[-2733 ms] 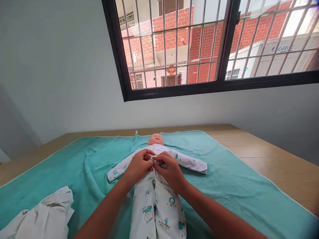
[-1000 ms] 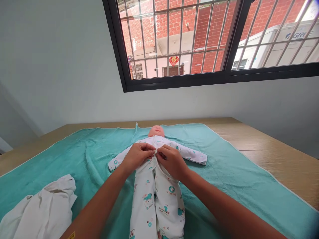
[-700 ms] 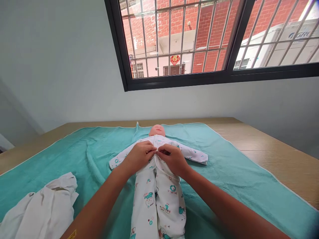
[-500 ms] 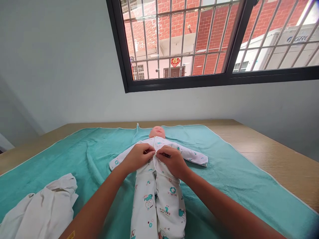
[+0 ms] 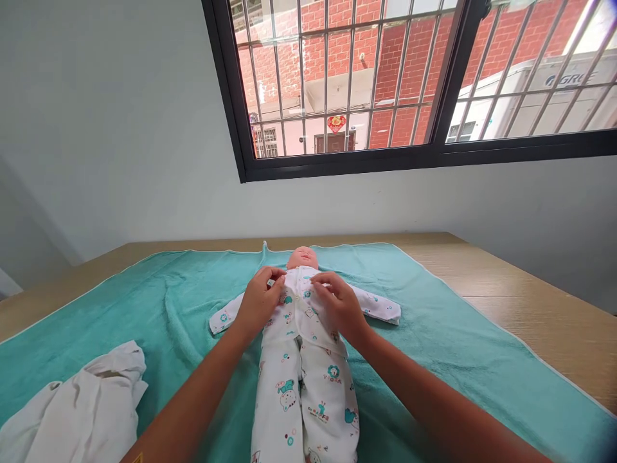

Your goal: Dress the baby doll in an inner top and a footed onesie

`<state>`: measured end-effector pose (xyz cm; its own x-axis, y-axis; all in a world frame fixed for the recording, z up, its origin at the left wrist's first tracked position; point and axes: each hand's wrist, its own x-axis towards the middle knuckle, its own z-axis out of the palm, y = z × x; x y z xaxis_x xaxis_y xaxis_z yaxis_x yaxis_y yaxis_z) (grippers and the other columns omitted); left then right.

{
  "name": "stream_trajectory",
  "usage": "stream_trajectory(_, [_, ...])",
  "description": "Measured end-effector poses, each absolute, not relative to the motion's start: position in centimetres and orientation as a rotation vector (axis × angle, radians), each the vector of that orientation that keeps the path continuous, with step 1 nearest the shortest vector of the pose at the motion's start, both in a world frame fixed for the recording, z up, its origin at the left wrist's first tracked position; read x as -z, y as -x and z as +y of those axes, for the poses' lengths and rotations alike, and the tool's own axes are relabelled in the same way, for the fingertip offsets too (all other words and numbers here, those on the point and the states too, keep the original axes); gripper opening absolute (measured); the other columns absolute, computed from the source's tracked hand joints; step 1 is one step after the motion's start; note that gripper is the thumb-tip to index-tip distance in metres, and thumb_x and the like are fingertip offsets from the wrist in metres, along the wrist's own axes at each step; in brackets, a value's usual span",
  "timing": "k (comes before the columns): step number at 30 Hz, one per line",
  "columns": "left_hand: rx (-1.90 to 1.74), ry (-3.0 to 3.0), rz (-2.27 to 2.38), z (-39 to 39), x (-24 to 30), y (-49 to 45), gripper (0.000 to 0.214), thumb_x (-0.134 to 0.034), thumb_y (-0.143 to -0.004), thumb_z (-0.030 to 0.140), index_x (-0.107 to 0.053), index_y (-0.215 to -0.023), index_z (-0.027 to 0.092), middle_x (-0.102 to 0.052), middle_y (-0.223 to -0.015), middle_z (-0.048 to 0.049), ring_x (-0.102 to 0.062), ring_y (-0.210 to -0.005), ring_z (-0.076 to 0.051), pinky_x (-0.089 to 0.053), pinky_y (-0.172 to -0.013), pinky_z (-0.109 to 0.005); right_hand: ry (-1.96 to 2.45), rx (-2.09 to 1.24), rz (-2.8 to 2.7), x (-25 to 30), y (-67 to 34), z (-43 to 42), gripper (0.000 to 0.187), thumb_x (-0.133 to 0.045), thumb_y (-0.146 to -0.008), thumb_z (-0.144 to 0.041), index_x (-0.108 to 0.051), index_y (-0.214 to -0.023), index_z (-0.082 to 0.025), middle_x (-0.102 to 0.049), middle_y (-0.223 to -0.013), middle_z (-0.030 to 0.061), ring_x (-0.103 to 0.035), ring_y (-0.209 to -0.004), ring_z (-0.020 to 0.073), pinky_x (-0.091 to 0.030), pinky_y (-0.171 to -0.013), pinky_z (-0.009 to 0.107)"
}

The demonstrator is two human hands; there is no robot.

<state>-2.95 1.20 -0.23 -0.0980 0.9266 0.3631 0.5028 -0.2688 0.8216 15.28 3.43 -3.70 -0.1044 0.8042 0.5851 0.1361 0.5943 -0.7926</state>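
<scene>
A baby doll point(image 5: 303, 257) lies on its back, head away from me, in a white shirt point(image 5: 297, 318) and white trousers point(image 5: 284, 392) printed with small coloured figures. The shirt's front edges meet down the middle of the chest. At the left side of the upper chest is my left hand point(image 5: 263, 297), its fingers loosely curved with a gap to the thumb. Opposite it, my right hand point(image 5: 341, 305) hovers at or just over the shirt, thumb and fingers apart. Neither hand visibly grips cloth. The doll's sleeves stretch out to both sides.
A turquoise blanket point(image 5: 193, 283) lies under the doll on a wooden table point(image 5: 540, 289). Crumpled white cloth point(image 5: 91, 405) rests at the front left. Behind the table rise a pale wall point(image 5: 120, 128) and a barred window with a dark frame point(image 5: 337, 166).
My hands have parted from the middle of the shirt front, where their fingertips met, and shifted up towards the doll's neck. The shirt's centre is now uncovered.
</scene>
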Motion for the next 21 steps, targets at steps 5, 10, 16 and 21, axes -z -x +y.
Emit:
stream_trajectory(5, [-1.190, -1.840, 1.552, 1.8, 1.3, 3.2, 0.027, -0.047, -0.086, 0.034, -0.068, -0.093, 0.018, -0.067, -0.095, -0.0044, -0.060, -0.076, -0.015, -0.047, -0.068, -0.026, 0.756, -0.441, -1.962, 3.6, -15.2, 2.7, 0.021, -0.049, -0.092, -0.027, -0.067, -0.083, -0.020, -0.069, -0.087, 0.0027, -0.059, -0.086, 0.0165, -0.042, -0.083, 0.029])
stream_trajectory(10, [-1.209, -1.848, 1.514, 2.2, 1.9, 3.2, 0.033, -0.045, -0.088, 0.036, -0.068, -0.103, 0.018, -0.068, -0.094, -0.0043, -0.060, -0.076, -0.015, -0.046, -0.072, -0.027, 1.071, -0.477, -1.878, 2.4, -14.6, 4.4, 0.029, -0.046, -0.090, -0.033, -0.062, -0.071, -0.018, -0.064, -0.069, 0.0003, -0.053, -0.065, 0.0134, -0.038, -0.060, 0.024])
stream_trajectory(16, [-1.090, -2.096, 1.633, 3.4, 1.5, 2.0, 0.023, -0.053, -0.083, 0.034, -0.070, -0.090, 0.020, -0.063, -0.082, -0.0022, -0.054, -0.078, -0.017, -0.040, -0.072, -0.028, 1.461, -0.222, -2.179, -0.7, -12.9, 6.7, 0.048, -0.055, -0.082, -0.054, -0.052, -0.050, -0.019, -0.057, -0.052, 0.0056, -0.053, -0.054, 0.0166, -0.031, -0.051, 0.026])
stream_trajectory(21, [-0.983, -2.244, 1.917, 4.0, 0.4, 0.8, 0.018, -0.053, -0.079, 0.021, -0.067, -0.069, 0.017, -0.064, -0.084, -0.0074, -0.053, -0.088, -0.021, -0.036, -0.076, -0.031, 1.438, -0.343, -2.117, -0.2, -13.0, 7.5, 0.040, -0.060, -0.080, -0.049, -0.060, -0.054, -0.019, -0.061, -0.052, 0.0083, -0.061, -0.057, 0.0212, -0.039, -0.053, 0.027])
